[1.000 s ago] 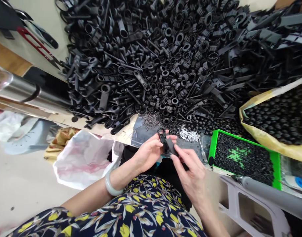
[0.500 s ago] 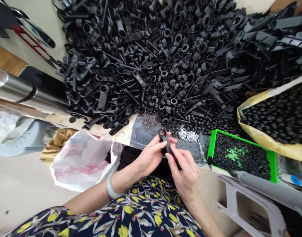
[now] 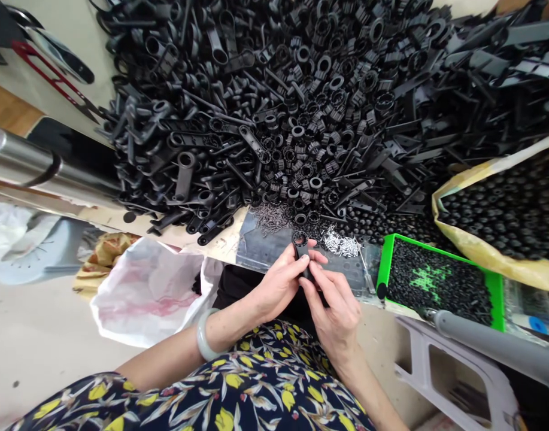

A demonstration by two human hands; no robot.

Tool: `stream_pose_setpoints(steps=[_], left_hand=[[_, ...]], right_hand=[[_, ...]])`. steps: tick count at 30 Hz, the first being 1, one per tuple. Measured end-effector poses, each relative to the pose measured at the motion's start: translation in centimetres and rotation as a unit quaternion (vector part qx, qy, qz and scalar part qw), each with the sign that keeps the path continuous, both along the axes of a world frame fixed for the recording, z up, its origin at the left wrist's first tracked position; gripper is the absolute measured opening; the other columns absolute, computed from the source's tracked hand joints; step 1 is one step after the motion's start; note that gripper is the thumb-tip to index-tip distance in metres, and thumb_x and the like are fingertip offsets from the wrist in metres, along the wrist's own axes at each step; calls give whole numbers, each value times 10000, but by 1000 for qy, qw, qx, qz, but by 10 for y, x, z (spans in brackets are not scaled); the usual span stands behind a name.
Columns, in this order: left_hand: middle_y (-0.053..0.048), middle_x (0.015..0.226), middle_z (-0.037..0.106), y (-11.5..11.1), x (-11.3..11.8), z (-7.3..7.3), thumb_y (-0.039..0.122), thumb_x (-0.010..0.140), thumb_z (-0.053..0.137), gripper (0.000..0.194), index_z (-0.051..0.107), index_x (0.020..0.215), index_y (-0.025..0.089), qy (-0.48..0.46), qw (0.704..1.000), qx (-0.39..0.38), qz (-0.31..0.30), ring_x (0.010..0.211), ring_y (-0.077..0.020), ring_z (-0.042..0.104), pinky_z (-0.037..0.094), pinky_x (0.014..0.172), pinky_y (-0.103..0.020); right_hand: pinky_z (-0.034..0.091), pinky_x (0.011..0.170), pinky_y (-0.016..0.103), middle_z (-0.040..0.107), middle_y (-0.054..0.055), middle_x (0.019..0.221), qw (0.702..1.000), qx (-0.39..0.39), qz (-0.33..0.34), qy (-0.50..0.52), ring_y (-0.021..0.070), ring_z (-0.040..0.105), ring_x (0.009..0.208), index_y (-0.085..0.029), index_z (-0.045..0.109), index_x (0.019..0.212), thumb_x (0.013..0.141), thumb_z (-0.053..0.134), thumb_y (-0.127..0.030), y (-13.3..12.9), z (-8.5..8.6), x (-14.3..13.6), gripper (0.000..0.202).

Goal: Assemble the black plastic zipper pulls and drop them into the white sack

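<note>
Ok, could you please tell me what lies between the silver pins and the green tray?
In the head view, a slim rod-like tool lies between the silver pins and the green tray.

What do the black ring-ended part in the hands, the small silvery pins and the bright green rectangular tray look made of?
Black ring-ended part: probably moulded plastic, dark and slightly glossy.
Small silvery pins: likely polished metal; they glint brightly.
Bright green rectangular tray: seems smooth plastic, from its even colour, though painted material isn't ruled out.
</note>
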State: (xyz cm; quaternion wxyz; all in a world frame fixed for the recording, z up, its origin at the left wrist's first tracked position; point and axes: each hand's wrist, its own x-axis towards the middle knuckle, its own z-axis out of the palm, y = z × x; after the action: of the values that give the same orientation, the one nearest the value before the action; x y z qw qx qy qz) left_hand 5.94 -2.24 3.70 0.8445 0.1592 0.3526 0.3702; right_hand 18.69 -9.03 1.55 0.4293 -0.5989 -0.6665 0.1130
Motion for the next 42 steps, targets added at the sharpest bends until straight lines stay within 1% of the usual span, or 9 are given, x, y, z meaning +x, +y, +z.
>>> stream_pose_setpoints(steps=[12,19,21,23,27,29,31,37,42], left_hand=[[-126,1156,774,-4,9,-5,421,941,752,293,698,1064,161,44,998,33,22,1061,-228,718,528,1026,-390],[-102,1029,799,8,-8,-4,428,939,755,277,681,1025,176,55,997,50,8,880,-198,753,569,877,-342],[-98,1043,807,11,-15,0,412,942,754,253,692,1026,181,53,996,67,21,933,-214,765,560,951,-373],[-115,1144,803,11,-19,5,406,954,741,237,722,1040,186,57,993,96,27,1134,-253,737,503,1091,-416],[-103,1487,659,4,-26,15,390,939,757,220,798,1068,216,74,989,131,-12,1470,-298,520,368,1250,-438],[-69,1585,575,2,-34,17,360,922,774,203,820,1074,233,91,985,143,-33,1520,-313,459,360,1263,-435],[-63,1588,572,3,-45,16,338,913,780,192,835,1065,236,108,980,161,-55,1516,-327,466,383,1251,-437],[-122,1213,799,-1,-63,4,352,917,778,199,848,1041,214,175,963,194,-65,1240,-318,701,511,1130,-445],[-124,1184,803,-7,-61,1,359,945,740,208,843,1060,220,179,960,206,-55,1217,-314,711,501,1143,-472]], right_hand=[[640,796,284,772,73,1007,997,29,-16,-74,180,761,859,-246,611,1490,988,696,-154,0,-10,-6,517],[615,747,300,738,43,971,998,-45,-8,45,164,700,795,-268,696,1360,989,679,-168,-8,3,10,385],[605,753,305,727,36,966,993,-72,-37,91,164,687,813,-274,751,1223,1009,642,-189,-6,5,14,255],[611,764,308,713,37,994,979,-113,-42,164,167,689,842,-262,742,1167,1010,649,-249,1,6,13,183],[626,902,345,669,75,1248,947,-197,108,230,203,697,1066,-258,624,1351,957,735,-379,24,9,2,427],[601,961,353,667,72,1249,943,-196,178,201,210,676,1124,-249,664,1298,979,712,-386,33,12,-2,350],[590,938,334,693,55,1129,943,-184,214,176,197,681,1063,-234,714,1206,1015,670,-372,37,14,-5,240],[595,915,306,760,70,1139,950,-171,218,145,189,734,1013,-229,694,1322,1063,590,-331,29,7,-14,297],[598,848,301,778,59,1041,950,-179,188,175,177,733,899,-213,765,1137,1055,591,-328,23,6,-19,224]])
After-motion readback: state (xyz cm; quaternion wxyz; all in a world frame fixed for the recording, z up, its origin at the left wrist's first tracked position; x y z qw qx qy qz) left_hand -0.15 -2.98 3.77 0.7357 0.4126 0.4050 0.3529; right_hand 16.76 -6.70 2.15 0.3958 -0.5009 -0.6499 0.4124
